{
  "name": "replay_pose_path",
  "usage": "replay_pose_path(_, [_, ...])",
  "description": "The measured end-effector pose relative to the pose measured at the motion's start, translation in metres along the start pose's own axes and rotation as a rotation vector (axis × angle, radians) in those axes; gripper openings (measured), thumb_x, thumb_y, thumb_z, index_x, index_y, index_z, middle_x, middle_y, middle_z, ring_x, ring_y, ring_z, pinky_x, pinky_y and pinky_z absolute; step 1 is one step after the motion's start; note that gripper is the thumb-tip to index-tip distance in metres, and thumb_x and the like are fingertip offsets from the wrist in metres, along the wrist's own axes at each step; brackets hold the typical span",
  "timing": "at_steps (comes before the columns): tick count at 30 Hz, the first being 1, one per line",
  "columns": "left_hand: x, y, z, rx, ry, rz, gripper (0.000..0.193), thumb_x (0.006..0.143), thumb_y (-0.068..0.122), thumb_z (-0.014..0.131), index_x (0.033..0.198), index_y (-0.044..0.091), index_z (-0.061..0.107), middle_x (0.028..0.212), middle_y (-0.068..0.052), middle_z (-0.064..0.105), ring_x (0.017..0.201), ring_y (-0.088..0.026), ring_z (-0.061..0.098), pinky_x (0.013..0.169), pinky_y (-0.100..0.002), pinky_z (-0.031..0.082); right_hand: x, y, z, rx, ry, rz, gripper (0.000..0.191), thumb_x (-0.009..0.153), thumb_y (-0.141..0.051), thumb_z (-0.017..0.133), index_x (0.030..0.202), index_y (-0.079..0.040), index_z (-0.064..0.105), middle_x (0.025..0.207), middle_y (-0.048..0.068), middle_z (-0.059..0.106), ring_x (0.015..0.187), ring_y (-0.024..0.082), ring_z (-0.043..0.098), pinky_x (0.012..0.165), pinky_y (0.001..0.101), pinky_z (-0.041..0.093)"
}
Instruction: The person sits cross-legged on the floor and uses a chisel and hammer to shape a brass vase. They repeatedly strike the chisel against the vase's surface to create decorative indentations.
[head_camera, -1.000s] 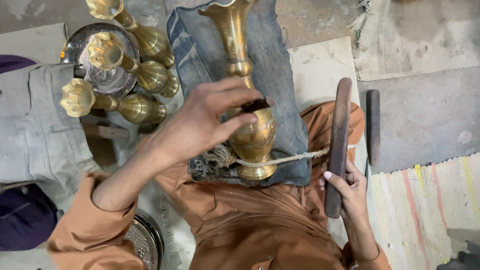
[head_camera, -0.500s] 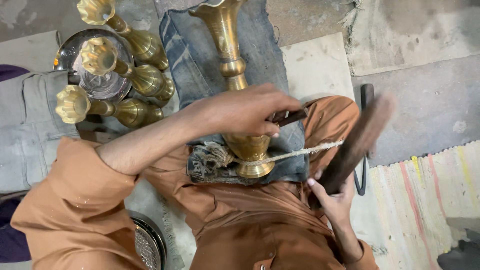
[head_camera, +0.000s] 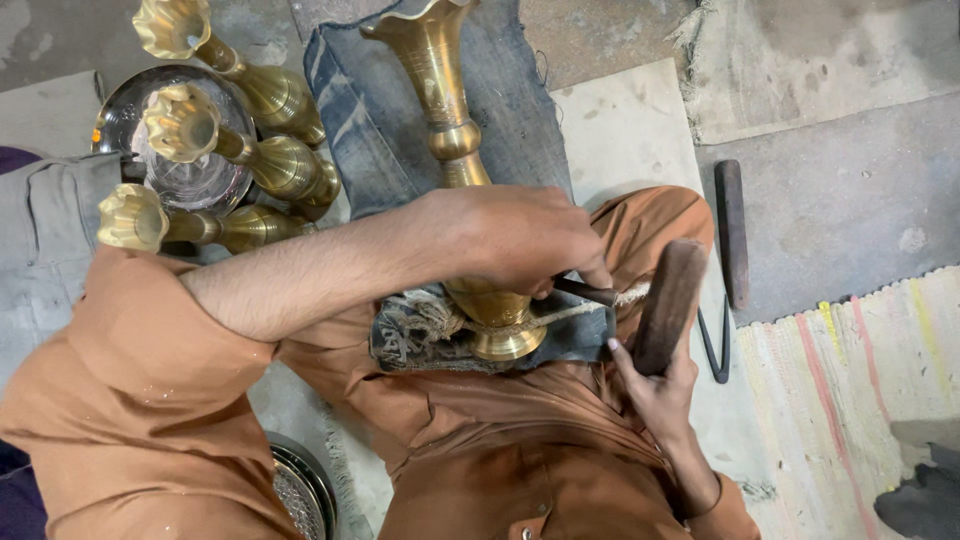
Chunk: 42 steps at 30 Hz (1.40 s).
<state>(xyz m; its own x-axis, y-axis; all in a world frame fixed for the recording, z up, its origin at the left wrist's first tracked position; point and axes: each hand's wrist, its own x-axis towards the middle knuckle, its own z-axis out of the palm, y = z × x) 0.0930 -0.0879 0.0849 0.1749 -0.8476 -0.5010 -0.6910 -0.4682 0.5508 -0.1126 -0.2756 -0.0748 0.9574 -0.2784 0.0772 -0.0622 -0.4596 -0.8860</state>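
Observation:
A tall brass vase (head_camera: 440, 70) lies along a strip of denim cloth (head_camera: 360, 150) on my lap, its foot (head_camera: 505, 343) toward me, with a rope (head_camera: 420, 322) tied round the lower body. My left hand (head_camera: 520, 240) reaches across the vase's belly and grips a thin dark metal punch (head_camera: 587, 292), its tip hidden under my fingers against the brass. My right hand (head_camera: 655, 388) holds a dark wooden striking bar (head_camera: 672, 298), which stands just right of the punch's free end.
Three smaller brass vases (head_camera: 280, 165) lie at the upper left over a shiny metal dish (head_camera: 125, 115). A second dark bar (head_camera: 732, 230) and a black cord (head_camera: 712, 352) lie on the floor to the right. Striped rug (head_camera: 860, 380) at right; an engraved tray (head_camera: 300, 487) near my left knee.
My left hand left the vase's belly and took up the punch, holding it low on the vase. My right hand swung the wooden bar from upright leftward toward the punch.

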Motion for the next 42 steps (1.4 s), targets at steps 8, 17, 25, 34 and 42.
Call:
replay_pose_path(8, [-0.005,0.0,-0.003,0.03,0.039,0.128,0.061,0.077,-0.008,0.07,0.126,0.027,0.069,0.108,0.002,0.077,0.094,-0.019,0.074,0.081,-0.039,0.058,-0.002,0.012,0.002,0.16,0.16,-0.106,0.042,0.095,-0.002,0.081,0.125,-0.003,0.052,0.088,0.006,0.066,0.078,0.011,0.064,0.073,0.0261,0.053])
replay_pose_path(17, [-0.01,-0.019,0.006,-0.017,0.213,0.282,0.047,0.077,0.002,0.078,0.12,0.018,0.072,0.103,-0.004,0.077,0.098,-0.026,0.073,0.081,-0.043,0.056,0.012,-0.009,0.015,0.169,0.221,-0.177,0.059,0.093,-0.005,0.083,0.138,0.001,0.046,0.095,0.006,0.067,0.081,0.014,0.066,0.075,0.0267,0.055])
replay_pose_path(25, [-0.02,-0.033,0.019,-0.061,0.332,0.226,0.047,0.08,0.013,0.081,0.125,0.018,0.07,0.115,-0.004,0.072,0.109,-0.023,0.061,0.098,-0.039,0.044,0.021,0.001,0.0,-0.205,0.125,-0.405,0.071,0.084,-0.004,0.087,0.143,0.004,0.047,0.112,0.021,0.069,0.099,0.028,0.072,0.087,0.0321,0.058])
replay_pose_path(34, [-0.031,-0.038,0.022,-0.155,0.494,0.249,0.051,0.08,0.015,0.078,0.13,0.014,0.069,0.122,-0.003,0.076,0.106,-0.023,0.073,0.093,-0.04,0.055,0.042,0.02,-0.025,0.016,0.051,-0.237,0.046,0.094,-0.003,0.084,0.127,-0.001,0.052,0.096,0.015,0.069,0.083,0.021,0.068,0.074,0.0331,0.055])
replay_pose_path(42, [-0.037,-0.042,0.039,-0.321,0.574,0.054,0.048,0.086,0.021,0.076,0.132,0.012,0.068,0.117,-0.008,0.077,0.088,-0.023,0.079,0.081,-0.039,0.062,0.086,0.011,-0.056,-0.289,-0.061,-0.414,0.063,0.082,-0.004,0.088,0.135,0.004,0.055,0.095,0.018,0.067,0.079,0.024,0.068,0.067,0.0323,0.054])
